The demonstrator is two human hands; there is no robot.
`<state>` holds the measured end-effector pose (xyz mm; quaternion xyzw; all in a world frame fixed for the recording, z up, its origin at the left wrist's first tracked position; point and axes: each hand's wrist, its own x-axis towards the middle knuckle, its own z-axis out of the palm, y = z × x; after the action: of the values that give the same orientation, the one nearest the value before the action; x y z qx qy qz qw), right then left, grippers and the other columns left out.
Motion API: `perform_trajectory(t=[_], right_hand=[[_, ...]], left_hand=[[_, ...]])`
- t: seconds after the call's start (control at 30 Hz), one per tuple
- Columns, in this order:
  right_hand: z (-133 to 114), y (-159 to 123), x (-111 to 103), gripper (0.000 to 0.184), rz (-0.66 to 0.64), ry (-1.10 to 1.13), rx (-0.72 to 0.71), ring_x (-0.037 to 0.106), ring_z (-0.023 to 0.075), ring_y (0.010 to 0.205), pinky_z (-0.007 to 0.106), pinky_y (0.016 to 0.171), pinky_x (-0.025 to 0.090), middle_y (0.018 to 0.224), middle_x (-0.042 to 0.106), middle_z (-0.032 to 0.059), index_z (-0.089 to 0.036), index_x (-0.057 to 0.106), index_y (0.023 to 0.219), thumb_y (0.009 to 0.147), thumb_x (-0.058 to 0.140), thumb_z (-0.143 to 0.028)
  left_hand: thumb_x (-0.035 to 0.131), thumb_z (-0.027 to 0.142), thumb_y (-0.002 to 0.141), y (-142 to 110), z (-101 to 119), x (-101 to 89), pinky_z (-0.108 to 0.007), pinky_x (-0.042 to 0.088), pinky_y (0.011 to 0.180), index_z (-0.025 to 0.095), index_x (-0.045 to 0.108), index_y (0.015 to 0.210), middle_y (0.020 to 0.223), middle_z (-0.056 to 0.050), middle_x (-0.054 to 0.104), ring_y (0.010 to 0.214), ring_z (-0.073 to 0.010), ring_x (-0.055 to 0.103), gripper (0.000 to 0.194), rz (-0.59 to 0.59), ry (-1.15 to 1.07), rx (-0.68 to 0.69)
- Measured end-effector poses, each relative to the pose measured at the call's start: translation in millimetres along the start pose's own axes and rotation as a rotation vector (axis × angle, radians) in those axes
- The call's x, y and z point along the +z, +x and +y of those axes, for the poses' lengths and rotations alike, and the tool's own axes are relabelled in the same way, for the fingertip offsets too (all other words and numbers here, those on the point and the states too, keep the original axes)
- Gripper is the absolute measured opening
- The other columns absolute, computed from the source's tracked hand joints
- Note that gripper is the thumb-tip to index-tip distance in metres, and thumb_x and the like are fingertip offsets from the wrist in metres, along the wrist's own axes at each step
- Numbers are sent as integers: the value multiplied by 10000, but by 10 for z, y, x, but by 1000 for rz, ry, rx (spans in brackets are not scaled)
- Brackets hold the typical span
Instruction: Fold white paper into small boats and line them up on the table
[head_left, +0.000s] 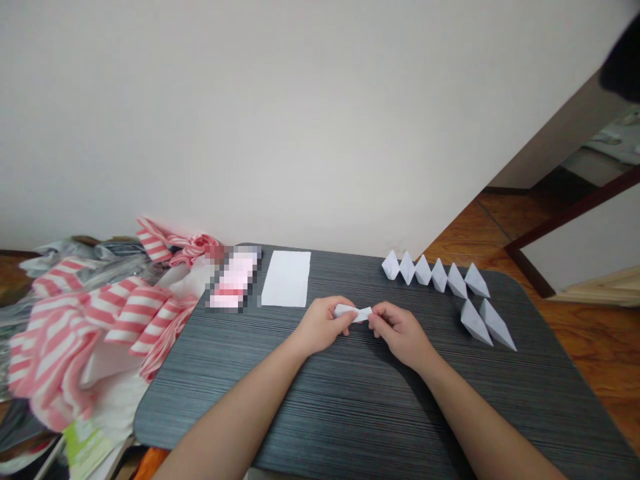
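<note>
A small piece of folded white paper [361, 315] is held between my two hands over the middle of the dark table. My left hand [324, 324] pinches its left part, the thumb lying across the front. At the other end, the fingertips of my right hand [400, 331] are closed on the paper's right edge. Several folded paper boats [423, 270] stand in a slanting row at the back right. Two more paper boats [484, 323] sit closer to me, right of my right hand. Flat white paper [286, 279] lies at the back, left of my hands.
A blurred-out pink and white item [234, 279] lies at the table's back left. Red-and-white striped cloth [120, 313] is heaped beyond the left edge. The dark table [330, 413] has rounded corners and stands near a pale wall [280, 120]. Wooden floor [590, 333] shows at right.
</note>
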<state>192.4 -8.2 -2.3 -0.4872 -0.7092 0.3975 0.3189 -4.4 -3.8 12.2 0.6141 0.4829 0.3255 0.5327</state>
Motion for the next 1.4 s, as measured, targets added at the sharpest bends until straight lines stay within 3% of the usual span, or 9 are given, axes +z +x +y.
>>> perform_trajectory(t=[0.47, 0.7, 1.0, 1.4], right_hand=[[-57, 10, -24, 196, -37, 46, 19, 552, 124, 543, 236, 556, 432, 595, 583, -12, -181, 574, 724, 873, 496, -280], [33, 1, 28, 154, -11, 101, -2, 587, 139, 587, 249, 570, 465, 686, 634, 8, -188, 618, 903, 859, 529, -307], [-17, 8, -31, 162, -8, 87, -174, 605, 151, 637, 285, 635, 485, 729, 631, 24, -211, 678, 893, 860, 520, -215], [22, 3, -55, 228, -24, 8, -247, 603, 161, 673, 302, 676, 481, 744, 624, 30, -216, 671, 875, 870, 459, -132]], left_hand=[[551, 374, 795, 8, 11, -17, -205, 414, 537, 128, 652, 827, 589, -17, 613, 536, -110, 553, 268, -34, -33, -14], [535, 353, 806, 14, 7, -1, -205, 428, 541, 126, 638, 819, 752, -54, 668, 544, -95, 549, 250, -53, -78, 8], [539, 326, 811, 19, -25, 0, -205, 436, 546, 126, 616, 829, 789, -66, 682, 566, -96, 563, 215, -80, -161, -8], [565, 333, 801, 18, -15, -17, -209, 450, 548, 118, 623, 835, 773, -69, 684, 567, -97, 562, 225, -98, -205, -15]])
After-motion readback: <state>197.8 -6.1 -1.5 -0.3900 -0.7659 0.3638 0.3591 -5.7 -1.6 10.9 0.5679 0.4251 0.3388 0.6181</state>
